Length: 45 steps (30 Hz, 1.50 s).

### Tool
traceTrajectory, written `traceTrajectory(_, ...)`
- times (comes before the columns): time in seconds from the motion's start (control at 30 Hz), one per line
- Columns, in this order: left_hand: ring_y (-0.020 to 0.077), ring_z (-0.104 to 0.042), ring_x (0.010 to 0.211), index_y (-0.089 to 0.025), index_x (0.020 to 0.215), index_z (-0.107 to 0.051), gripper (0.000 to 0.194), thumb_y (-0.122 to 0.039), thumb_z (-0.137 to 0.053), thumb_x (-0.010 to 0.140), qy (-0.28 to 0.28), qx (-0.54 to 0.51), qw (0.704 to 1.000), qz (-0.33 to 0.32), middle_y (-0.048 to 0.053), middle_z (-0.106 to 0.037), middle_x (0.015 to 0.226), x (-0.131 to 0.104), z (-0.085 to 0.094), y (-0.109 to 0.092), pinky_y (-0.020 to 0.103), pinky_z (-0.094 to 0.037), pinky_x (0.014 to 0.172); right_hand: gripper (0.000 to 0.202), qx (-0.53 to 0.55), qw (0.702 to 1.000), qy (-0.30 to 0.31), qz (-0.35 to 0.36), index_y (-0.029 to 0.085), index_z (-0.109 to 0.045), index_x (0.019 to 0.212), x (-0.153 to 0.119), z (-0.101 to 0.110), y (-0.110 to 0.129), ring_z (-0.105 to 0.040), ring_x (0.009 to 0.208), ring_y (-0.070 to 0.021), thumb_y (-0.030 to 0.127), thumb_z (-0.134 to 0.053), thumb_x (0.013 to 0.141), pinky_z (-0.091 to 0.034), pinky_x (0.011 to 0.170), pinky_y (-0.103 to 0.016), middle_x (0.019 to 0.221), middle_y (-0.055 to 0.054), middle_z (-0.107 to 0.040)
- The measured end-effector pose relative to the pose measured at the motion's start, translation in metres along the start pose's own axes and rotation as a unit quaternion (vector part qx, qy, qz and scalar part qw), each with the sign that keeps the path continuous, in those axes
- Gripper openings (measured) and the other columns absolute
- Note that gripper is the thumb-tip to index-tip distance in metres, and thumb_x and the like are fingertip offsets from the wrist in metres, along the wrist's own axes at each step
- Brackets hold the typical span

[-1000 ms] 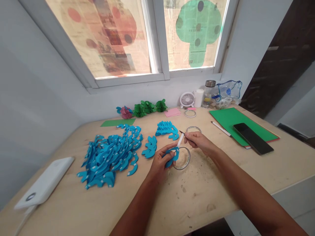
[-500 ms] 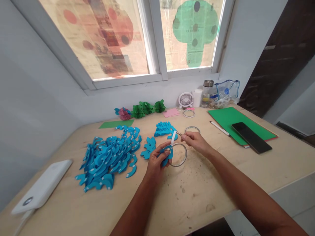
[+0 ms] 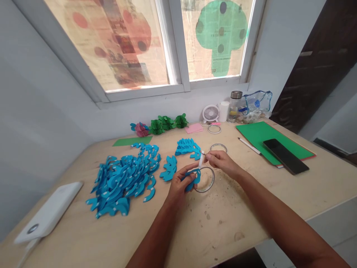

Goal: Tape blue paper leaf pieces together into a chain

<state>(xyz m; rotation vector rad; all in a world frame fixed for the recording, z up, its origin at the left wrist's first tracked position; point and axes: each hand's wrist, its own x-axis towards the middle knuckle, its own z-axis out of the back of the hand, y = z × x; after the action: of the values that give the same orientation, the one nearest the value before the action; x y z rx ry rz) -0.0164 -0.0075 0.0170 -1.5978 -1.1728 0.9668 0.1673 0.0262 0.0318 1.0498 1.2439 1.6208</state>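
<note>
My left hand [image 3: 180,184] is closed around a blue paper cutout [image 3: 192,180] and a nearly used-up tape roll [image 3: 213,182], which hangs out to the right as a thin ring. A white strip of tape [image 3: 201,160] stands up from the roll. Pinched in my right hand [image 3: 220,160] is a thin dark tool, like tweezers [image 3: 203,153], with its tip at the strip's top end. Just beyond lie a fanned stack of blue cutouts [image 3: 184,147] and a smaller blue bunch [image 3: 169,169]. How the left fingers grip the roll is partly hidden.
A large pile of blue cutouts [image 3: 119,186] with white tape bits spreads at left, near a white power bank [image 3: 50,212]. Two more tape rings, a fan [image 3: 210,113], a glass bottle [image 3: 234,108] and paper flowers [image 3: 166,124] stand behind. Right: green sheets [image 3: 256,136], phone [image 3: 286,156], pencil [image 3: 249,145].
My left hand has shifted slightly right and down with the cutout and tape roll. The strip's top and the tool's tip have moved a little right; the right hand is almost still.
</note>
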Motion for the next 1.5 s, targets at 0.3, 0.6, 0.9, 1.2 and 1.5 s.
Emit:
traceTrajectory(0.3,0.0080,-0.048,0.044,-0.015,0.104,-0.065,0.043,-0.031,-0.067,0.064,0.039,0.069,0.997,0.012,-0.001,-0.055,0.059,0.009,0.010,0.006,0.020,-0.036,0.043,0.041,-0.017,1.000,0.000,0.002,0.012,-0.060,0.073,0.000,0.000,0.001,-0.029,0.046,-0.0068,0.051,-0.048,0.082,-0.021,0.045,-0.022,0.049,0.006,-0.033)
traceTrajectory(0.6,0.0081,-0.049,0.045,-0.018,0.105,-0.065,0.041,-0.030,-0.067,0.065,0.039,0.068,0.997,0.006,-0.001,-0.055,0.061,0.010,0.012,0.008,0.020,-0.036,0.044,0.043,-0.027,1.000,0.002,0.000,0.013,-0.061,0.076,0.001,0.001,-0.001,-0.029,0.046,-0.0075,0.053,-0.047,0.081,-0.022,0.046,-0.023,0.050,0.006,-0.032)
traceTrajectory(0.9,0.0077,-0.049,0.045,-0.018,0.106,-0.064,0.041,-0.031,-0.065,0.067,0.044,0.069,0.997,0.006,-0.001,-0.055,0.061,0.009,0.011,0.006,0.019,-0.033,0.043,0.039,-0.071,0.997,-0.012,0.030,0.015,-0.055,0.069,0.002,0.002,-0.002,-0.027,0.052,-0.0081,0.051,-0.049,0.081,-0.019,0.048,-0.023,0.056,0.005,-0.028)
traceTrajectory(1.2,0.0077,-0.049,0.046,-0.017,0.106,-0.064,0.042,-0.030,-0.065,0.066,0.033,0.071,0.997,0.004,-0.001,-0.055,0.063,0.008,0.011,0.004,0.019,-0.033,0.043,0.037,-0.140,0.988,-0.053,0.043,0.016,-0.049,0.061,0.004,0.003,-0.002,-0.028,0.052,-0.0078,0.048,-0.050,0.081,-0.019,0.048,-0.023,0.055,0.005,-0.029)
traceTrajectory(1.5,0.0071,-0.046,0.041,-0.015,0.101,-0.065,0.040,-0.028,-0.067,0.063,-0.008,0.015,1.000,0.005,-0.003,-0.052,0.055,0.007,0.008,0.002,0.020,-0.030,0.040,0.039,-0.175,0.980,-0.084,0.044,0.017,-0.047,0.061,0.003,0.007,-0.001,-0.030,0.053,-0.0088,0.050,-0.048,0.080,-0.021,0.049,-0.023,0.055,0.004,-0.031)
